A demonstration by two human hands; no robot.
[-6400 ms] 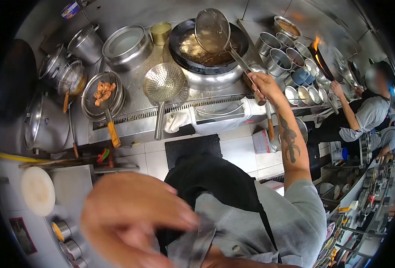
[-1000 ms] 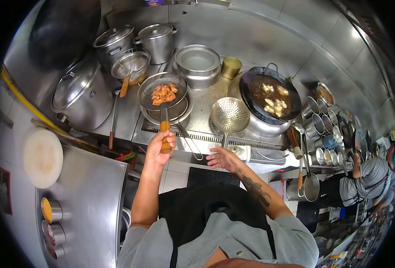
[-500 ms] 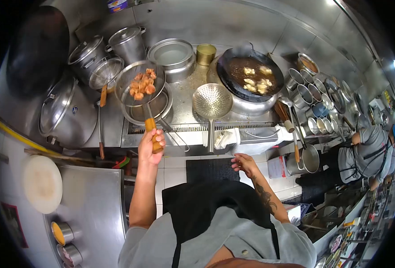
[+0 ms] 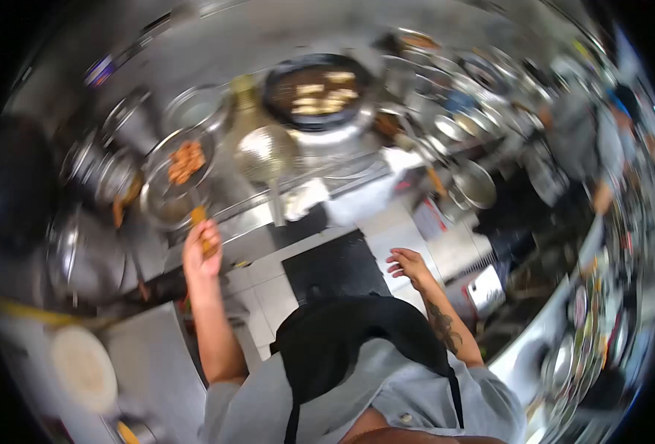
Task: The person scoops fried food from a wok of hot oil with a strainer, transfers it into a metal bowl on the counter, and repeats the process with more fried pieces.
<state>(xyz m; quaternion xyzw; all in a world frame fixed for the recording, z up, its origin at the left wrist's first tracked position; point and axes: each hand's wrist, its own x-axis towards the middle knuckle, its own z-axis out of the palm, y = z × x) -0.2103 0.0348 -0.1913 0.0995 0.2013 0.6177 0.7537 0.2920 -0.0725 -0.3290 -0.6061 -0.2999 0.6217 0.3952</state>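
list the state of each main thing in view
mesh strainer, held, loaded with browned pieces
left hand, closed around the strainer's handle
right hand, holding nothing, loosely curled
wok, uncovered, pale pieces in dark liquid
perforated ladle, unheld, resting beside the wok
tin, contents too blurred to tell
floor mat, lying flat
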